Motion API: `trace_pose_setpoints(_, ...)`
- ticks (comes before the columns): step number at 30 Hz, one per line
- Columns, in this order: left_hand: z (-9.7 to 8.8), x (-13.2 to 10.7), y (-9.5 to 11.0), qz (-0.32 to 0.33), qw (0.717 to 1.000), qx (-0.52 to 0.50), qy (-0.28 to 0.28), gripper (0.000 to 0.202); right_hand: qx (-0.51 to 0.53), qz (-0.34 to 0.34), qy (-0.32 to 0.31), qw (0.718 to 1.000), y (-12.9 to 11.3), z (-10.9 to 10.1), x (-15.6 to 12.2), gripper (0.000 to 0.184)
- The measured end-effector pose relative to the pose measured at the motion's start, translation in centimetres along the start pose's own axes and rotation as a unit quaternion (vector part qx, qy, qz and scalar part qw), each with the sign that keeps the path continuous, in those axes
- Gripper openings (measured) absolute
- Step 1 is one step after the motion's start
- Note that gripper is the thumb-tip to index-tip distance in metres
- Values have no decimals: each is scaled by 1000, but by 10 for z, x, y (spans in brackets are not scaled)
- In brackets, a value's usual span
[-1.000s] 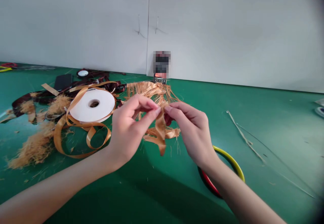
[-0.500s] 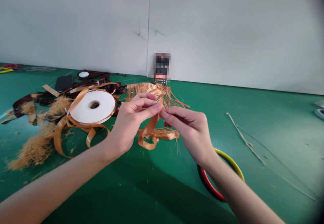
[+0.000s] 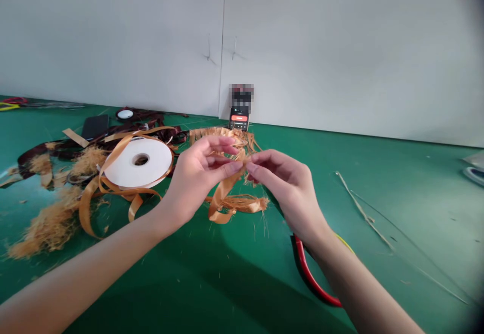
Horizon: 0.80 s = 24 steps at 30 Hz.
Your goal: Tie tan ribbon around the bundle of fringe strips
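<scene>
In the head view, the left hand [image 3: 200, 178] and right hand [image 3: 287, 190] each pinch a frayed amber satin ribbon [image 3: 223, 200] between thumb and fingertips, above a green bench [image 3: 381, 283], just right of a white ribbon spool [image 3: 151, 161].

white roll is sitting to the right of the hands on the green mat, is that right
Wrong side: in the head view, the white roll sits to the left of the left hand and the right hand, not to the right. It is on the green mat, as you said.
</scene>
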<state>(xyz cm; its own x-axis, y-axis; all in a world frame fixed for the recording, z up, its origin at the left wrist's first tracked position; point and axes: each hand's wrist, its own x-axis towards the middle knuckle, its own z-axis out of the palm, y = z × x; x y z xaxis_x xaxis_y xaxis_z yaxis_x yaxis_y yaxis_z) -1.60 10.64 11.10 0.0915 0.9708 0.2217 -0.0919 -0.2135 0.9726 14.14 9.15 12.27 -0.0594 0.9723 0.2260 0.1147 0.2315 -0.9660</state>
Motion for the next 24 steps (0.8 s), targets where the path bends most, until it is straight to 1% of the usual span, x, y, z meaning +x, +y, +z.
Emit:
trace_pose_setpoints(3, 1, 3, 0, 0, 1000, -10, 10, 34, 12, 7, -17, 1000, -8, -2, 9, 25)
trace_pose_setpoints(4, 1, 3, 0, 1, 1000, -11, 11, 34, 11, 6, -20, 1000, -11, -2, 12, 29)
trace_pose_setpoints(10, 0, 6, 0, 1, 1000, -12, 21, 36, -12, -2, -3, 1000, -19, -8, 24, 24)
trace_pose_setpoints(12, 0, 7, 0, 9, 999, -13, 31, 37, -5, 2, 18, 1000, -18, -11, 26, 25)
trace_pose_setpoints(15, 0, 9, 0, 25, 999, -15, 39, 38, 10, 4, 68, 998, -15, -14, 28, 24)
trace_pose_setpoints(17, -1, 10, -1, 29, 999, -17, 41, 37, 16, 4, 84, 996, -15, -14, 29, 21)
trace_pose_setpoints(19, -1, 10, -2, 24, 999, -22, 37, 37, 14, 17, 55, 998, -15, -14, 29, 23)
trace_pose_setpoints(22, -1, 8, -2, 11, 999, -26, 20, 37, -6, 42, -37, 998, -17, -12, 27, 33)
trace_pose_setpoints(24, 0, 6, -2, 5, 1000, -20, 17, 36, -16, 44, -64, 997, -18, -11, 26, 35)
